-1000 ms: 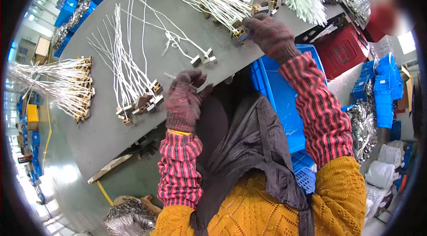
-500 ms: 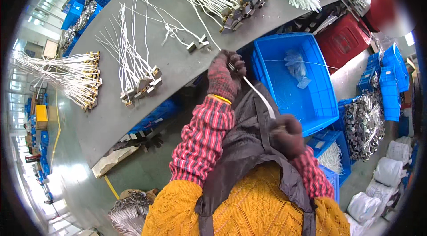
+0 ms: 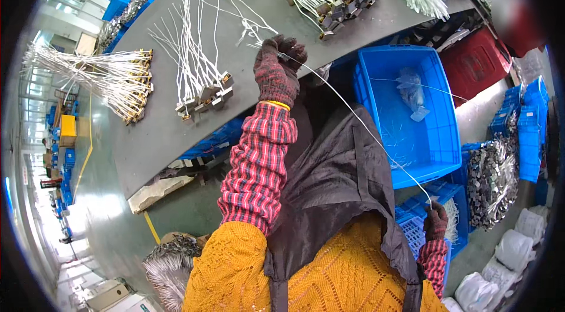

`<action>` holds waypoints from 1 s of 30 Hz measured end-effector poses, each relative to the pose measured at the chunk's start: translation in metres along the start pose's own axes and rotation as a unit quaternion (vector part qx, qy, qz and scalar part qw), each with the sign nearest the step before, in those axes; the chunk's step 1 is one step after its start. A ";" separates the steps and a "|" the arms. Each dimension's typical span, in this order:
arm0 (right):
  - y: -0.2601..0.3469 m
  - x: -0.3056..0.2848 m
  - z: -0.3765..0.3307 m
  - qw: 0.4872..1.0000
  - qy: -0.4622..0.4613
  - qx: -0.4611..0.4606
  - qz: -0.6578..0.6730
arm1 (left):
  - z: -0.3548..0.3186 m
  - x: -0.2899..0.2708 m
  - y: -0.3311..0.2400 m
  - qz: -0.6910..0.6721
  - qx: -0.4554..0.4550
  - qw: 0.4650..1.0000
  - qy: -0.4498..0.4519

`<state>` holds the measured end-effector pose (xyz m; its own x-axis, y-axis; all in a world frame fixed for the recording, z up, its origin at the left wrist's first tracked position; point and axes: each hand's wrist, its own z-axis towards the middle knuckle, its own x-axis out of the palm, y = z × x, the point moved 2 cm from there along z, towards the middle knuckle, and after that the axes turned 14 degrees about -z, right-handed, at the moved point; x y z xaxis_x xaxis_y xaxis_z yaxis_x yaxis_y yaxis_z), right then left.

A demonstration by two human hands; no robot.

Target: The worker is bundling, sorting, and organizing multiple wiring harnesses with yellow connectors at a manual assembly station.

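A thin white wire curves across my dark apron from one hand to the other. My left hand, in a dark knitted glove, is closed on its upper end at the table's edge. Down at the right, my right hand grips the other end beside a blue crate of white wires. Just beyond my left hand, a few loose wires lie on the table; the hand may hide their connectors. Left of it rests a small bunch of white wires with metal-ended connectors.
A grey curved table holds a tied wire bundle at left and a larger pile of connectors at the far side. A large blue bin stands right of the table, next to a red bin. White sacks lie at lower right.
My right hand has moved down and right, away from my left, and the wire now spans a longer curve. My left hand has shifted a little left and up. The view has shifted too.
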<state>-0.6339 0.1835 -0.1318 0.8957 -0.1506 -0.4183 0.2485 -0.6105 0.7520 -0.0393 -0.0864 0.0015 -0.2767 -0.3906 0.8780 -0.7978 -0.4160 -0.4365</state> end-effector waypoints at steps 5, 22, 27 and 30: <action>-0.015 -0.008 0.010 0.999 -0.006 -0.005 0.033 | 0.003 0.006 -0.013 0.035 0.041 0.998 0.012; 0.072 0.065 0.021 0.992 0.103 -0.071 -0.021 | -0.008 0.004 0.000 0.089 -0.028 0.994 0.060; 0.187 0.193 0.022 0.974 0.177 -0.138 0.025 | -0.048 0.007 0.022 0.079 -0.108 0.985 0.111; 0.269 0.262 -0.008 0.960 0.171 -0.217 0.048 | -0.076 0.002 0.049 0.107 -0.103 0.975 0.162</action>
<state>-0.3291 -0.0137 -0.0354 0.9724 0.1200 -0.2002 0.2222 -0.2134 0.9514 -0.1202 -0.0451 -0.0034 -0.5773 -0.1561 0.8014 -0.7847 -0.1654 -0.5975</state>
